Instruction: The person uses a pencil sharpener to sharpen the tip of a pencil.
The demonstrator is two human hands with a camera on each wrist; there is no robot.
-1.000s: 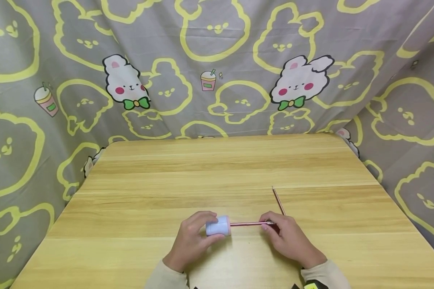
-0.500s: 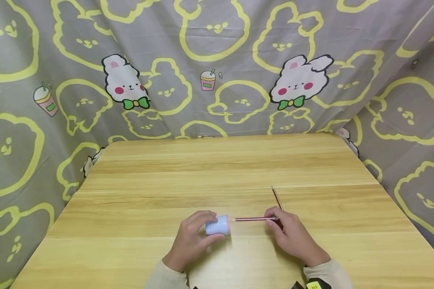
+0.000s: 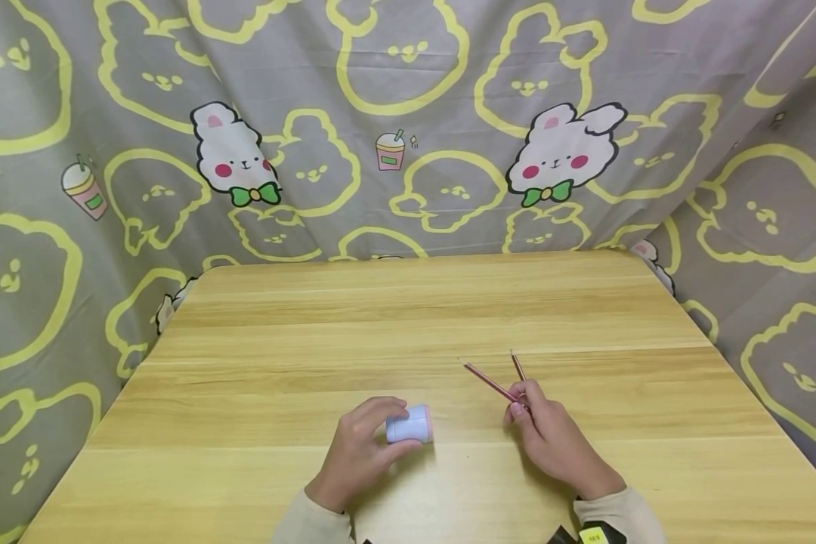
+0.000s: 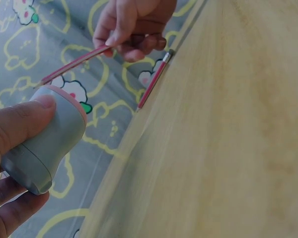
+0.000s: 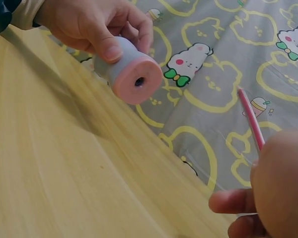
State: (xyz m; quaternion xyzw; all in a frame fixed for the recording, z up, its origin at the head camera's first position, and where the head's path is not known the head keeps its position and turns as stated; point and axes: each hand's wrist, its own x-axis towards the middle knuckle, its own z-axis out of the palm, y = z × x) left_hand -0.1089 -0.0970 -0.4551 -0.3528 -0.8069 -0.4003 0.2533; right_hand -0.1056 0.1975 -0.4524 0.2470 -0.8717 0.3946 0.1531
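Observation:
My left hand [image 3: 357, 453] grips a light blue pencil sharpener [image 3: 408, 425] on its side, thumb and fingers around the body. Its pink end [image 5: 131, 91], with a round dark hole, faces right toward my other hand. Between thumb and fingers of my right hand [image 3: 554, 442] is a dark red pencil [image 3: 487, 380], its point aimed up and left, apart from the sharpener. A second red pencil [image 4: 154, 82] with a metal-capped end lies on the table just beyond the right hand, which hides part of it in the head view.
The wood-grain table [image 3: 313, 325] spreads around both hands. Behind it and along its sides hangs a grey curtain [image 3: 449, 83] with yellow outlines and cartoon rabbits. A tiny dark speck [image 3: 468, 456] marks the tabletop between the hands.
The pencil has come out of the sharpener's hole, moved right, and swung so its point now faces up and left. The left hand and sharpener have stayed in place.

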